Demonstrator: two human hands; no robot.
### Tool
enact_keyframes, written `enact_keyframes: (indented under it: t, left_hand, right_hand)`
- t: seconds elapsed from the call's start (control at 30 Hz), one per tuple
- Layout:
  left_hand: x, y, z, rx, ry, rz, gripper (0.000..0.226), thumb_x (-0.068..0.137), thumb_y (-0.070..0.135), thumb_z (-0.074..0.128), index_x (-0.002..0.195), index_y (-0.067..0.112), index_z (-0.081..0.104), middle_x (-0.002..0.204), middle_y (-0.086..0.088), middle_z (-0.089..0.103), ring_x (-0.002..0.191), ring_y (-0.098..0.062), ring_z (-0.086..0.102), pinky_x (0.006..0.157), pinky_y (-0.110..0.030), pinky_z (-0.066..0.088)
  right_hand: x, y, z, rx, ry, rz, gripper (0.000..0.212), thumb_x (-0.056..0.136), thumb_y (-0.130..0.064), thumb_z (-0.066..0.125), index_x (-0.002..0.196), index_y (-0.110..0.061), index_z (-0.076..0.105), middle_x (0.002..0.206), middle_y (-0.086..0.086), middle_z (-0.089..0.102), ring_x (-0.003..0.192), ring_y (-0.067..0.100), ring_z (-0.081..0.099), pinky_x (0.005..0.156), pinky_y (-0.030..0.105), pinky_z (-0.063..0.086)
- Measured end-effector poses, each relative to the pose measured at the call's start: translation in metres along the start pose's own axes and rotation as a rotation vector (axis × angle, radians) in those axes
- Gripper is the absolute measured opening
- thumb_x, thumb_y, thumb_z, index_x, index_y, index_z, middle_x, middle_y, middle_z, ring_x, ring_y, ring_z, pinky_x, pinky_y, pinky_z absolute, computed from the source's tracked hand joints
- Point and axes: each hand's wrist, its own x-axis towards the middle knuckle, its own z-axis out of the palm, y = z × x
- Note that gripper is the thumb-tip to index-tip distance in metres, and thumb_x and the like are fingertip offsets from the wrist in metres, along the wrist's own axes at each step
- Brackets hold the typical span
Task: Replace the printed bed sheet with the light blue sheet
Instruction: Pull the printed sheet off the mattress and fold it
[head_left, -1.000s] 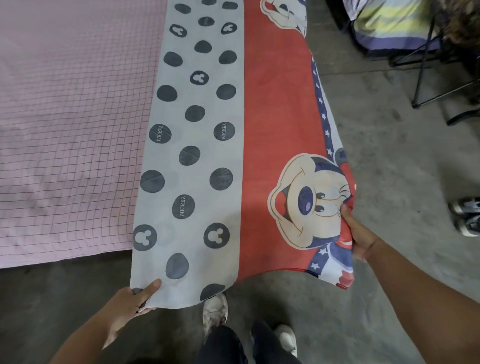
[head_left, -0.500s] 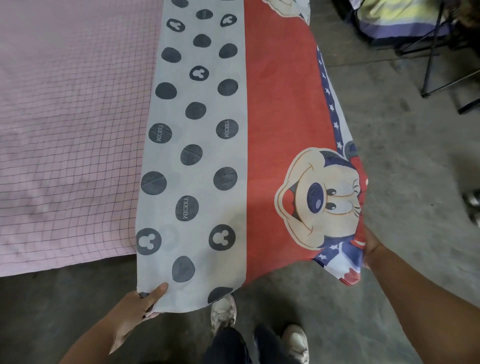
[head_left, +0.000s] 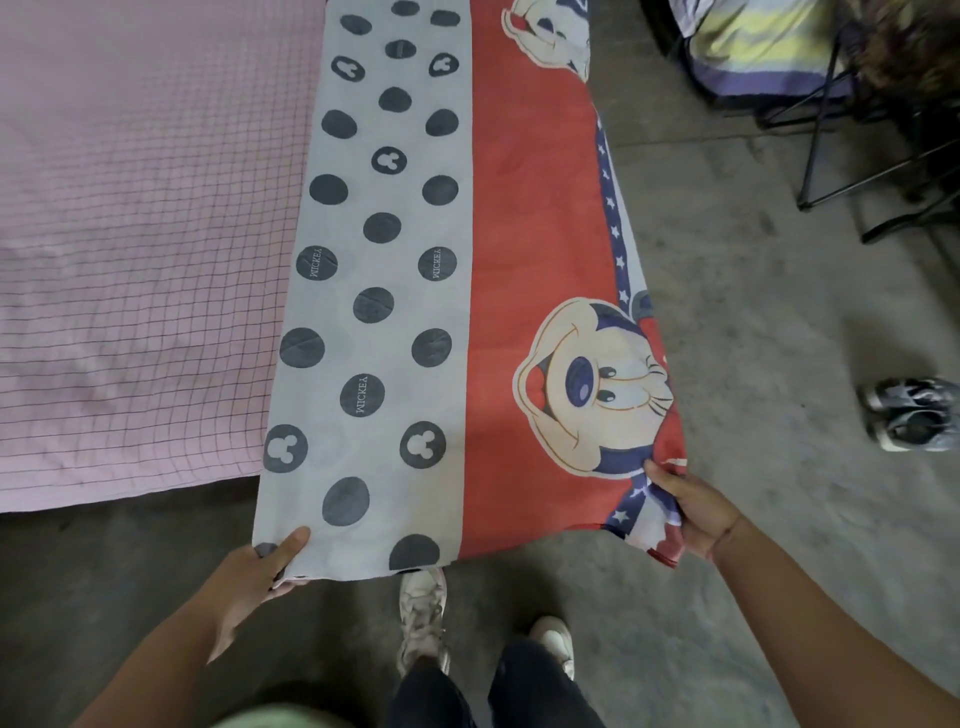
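The printed sheet (head_left: 415, 291), grey with dark dots on its left half and red with a cartoon mouse on its right, hangs stretched out in front of me as a long folded strip. My left hand (head_left: 260, 571) pinches its near left corner, thumb on top. My right hand (head_left: 691, 514) grips the bunched near right corner by the blue starred border. The far end of the strip runs out of view at the top. No light blue sheet is in view.
A bed with a pink checked cover (head_left: 130, 260) fills the left. Bare concrete floor (head_left: 753, 338) lies to the right, with a pair of grey shoes (head_left: 914, 415), a folding metal stand (head_left: 841, 156) and a striped bundle (head_left: 753, 47). My feet (head_left: 423, 618) stand below the sheet.
The near right corner has dropped lower and closer to me, and my right hand now shows its fingers on top of the bunched corner. My left hand keeps its hold.
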Motion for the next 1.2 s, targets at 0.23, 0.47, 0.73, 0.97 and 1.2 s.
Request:
enact_keyframes:
  t: [0.23,0.47,0.73,0.97,1.2]
  left_hand:
    - [-0.079,0.067,-0.025,-0.382,-0.135,0.051,0.03,0.092,0.021,0.059,0.115,0.001,0.057,0.116,-0.022,0.065,0.11,-0.035,0.061,0.1,-0.045,0.046]
    - [-0.131,0.191,-0.015,-0.681,-0.147,0.394,0.027,0.093,0.034,0.058,0.093,0.01,0.071,0.098,-0.009,0.07,0.098,-0.018,0.064,0.093,-0.038,0.053]
    - [-0.156,0.264,0.001,-0.676,-0.269,0.576,0.04,0.094,0.038,0.058,0.065,0.021,0.079,0.095,-0.002,0.073,0.095,-0.015,0.067,0.089,-0.036,0.054]
    - [-0.149,0.276,-0.001,-0.68,-0.302,0.561,0.027,0.086,0.038,0.064,0.094,0.015,0.074,0.116,-0.007,0.069,0.106,-0.018,0.065,0.096,-0.04,0.052]
    - [-0.125,0.231,-0.038,-0.681,-0.255,0.387,0.033,0.087,0.034,0.061,0.1,0.005,0.072,0.115,-0.015,0.07,0.108,-0.025,0.067,0.089,-0.043,0.055]
  right_hand:
    - [-0.034,-0.049,0.01,0.11,0.148,-0.02,0.021,0.085,-0.022,0.069,0.076,-0.004,0.077,0.072,0.01,0.073,0.057,0.02,0.07,0.047,0.031,0.056]
    - [-0.054,-0.115,0.038,0.199,0.171,-0.105,0.04,0.05,-0.03,0.095,0.08,-0.012,0.076,0.071,0.009,0.073,0.056,0.024,0.07,0.041,0.037,0.054]
    - [-0.056,-0.072,0.056,0.437,0.224,0.166,0.067,0.073,-0.048,0.076,0.13,-0.019,0.059,0.118,0.013,0.068,0.106,0.031,0.066,0.085,0.047,0.055]
    - [-0.044,-0.053,0.106,0.669,0.216,0.066,0.056,0.082,-0.062,0.053,0.118,-0.02,0.062,0.117,0.013,0.067,0.115,0.036,0.056,0.106,0.054,0.037]
    - [-0.016,-0.079,0.075,0.676,0.139,-0.177,0.073,0.005,-0.045,0.096,0.074,-0.025,0.08,0.088,0.0,0.076,0.069,0.019,0.073,0.067,0.037,0.06]
